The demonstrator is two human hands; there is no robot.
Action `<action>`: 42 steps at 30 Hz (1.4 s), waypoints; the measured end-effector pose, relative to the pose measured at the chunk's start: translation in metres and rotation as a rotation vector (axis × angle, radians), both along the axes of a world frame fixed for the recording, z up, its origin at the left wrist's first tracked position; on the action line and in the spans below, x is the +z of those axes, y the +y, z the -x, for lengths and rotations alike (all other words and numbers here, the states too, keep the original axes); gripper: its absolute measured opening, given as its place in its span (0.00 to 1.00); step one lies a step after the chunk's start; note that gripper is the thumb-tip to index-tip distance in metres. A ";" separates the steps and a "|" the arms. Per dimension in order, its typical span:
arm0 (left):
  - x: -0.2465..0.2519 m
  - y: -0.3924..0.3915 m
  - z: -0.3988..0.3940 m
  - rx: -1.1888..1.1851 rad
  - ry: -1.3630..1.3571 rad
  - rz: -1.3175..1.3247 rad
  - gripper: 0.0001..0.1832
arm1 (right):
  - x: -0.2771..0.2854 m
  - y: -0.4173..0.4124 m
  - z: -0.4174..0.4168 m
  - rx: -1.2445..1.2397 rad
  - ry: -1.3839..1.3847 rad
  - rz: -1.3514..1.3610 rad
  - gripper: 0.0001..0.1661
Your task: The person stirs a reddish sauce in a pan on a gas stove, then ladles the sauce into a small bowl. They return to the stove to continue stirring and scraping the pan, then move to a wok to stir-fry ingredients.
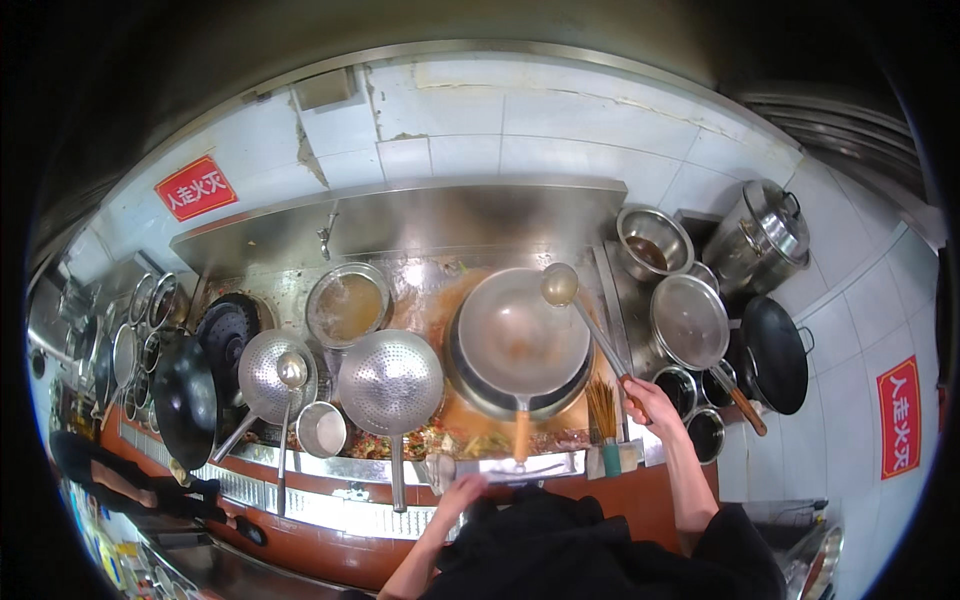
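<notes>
My right hand (651, 405) grips the wooden end of a long-handled metal ladle (600, 335). The ladle's bowl hangs over the upper right rim of a pale metal wok (517, 322) that sits on the burner ring. A little brownish liquid or residue shows in the wok's bottom, and its wooden handle (521, 439) points towards me. My left hand (465, 493) is blurred at the stove's front edge, left of that handle and beside a crumpled cloth (440, 471); whether it touches the cloth I cannot tell.
Left of the wok are two perforated skimmers (390, 379), a second ladle (291, 371), a pot of cloudy liquid (349, 304) and a black wok (187, 401). A bamboo brush (602, 409), strainer (690, 319), steel bowl (652, 240) and lidded pot (757, 232) stand right. Another person (127, 472) is far left.
</notes>
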State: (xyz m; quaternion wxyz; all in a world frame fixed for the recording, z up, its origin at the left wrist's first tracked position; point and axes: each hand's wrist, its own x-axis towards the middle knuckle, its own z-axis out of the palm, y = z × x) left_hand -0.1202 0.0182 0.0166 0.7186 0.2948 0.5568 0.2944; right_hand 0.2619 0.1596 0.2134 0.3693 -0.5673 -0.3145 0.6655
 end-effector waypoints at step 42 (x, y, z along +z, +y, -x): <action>0.013 0.093 -0.142 0.151 -0.014 -0.069 0.16 | -0.077 0.159 0.036 0.950 -1.123 -0.227 0.26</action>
